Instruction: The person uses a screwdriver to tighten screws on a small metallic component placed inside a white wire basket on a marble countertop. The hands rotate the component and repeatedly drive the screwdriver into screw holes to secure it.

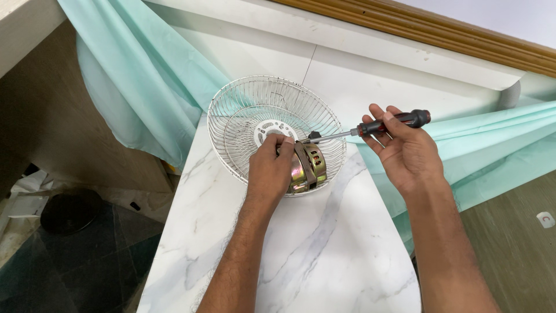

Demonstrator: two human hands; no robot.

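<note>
Left hand (269, 168) palm-down, clamped on fan motor (310, 168) inside white wire guard (231, 116) on marble table (324, 249). Right hand (405, 153) grips screwdriver (370, 128); long axis near-horizontal, tip pointing left toward motor.

left hand (270, 168) fingers curled, seemingly gripping, right hand (405, 150) clasped

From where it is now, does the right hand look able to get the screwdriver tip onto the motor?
Probably yes. The right hand holds the screwdriver with its shaft angled over the wire guard's rim, tip right by the motor. The left hand grips the motor's near side, but the tip's side looks open.
</note>
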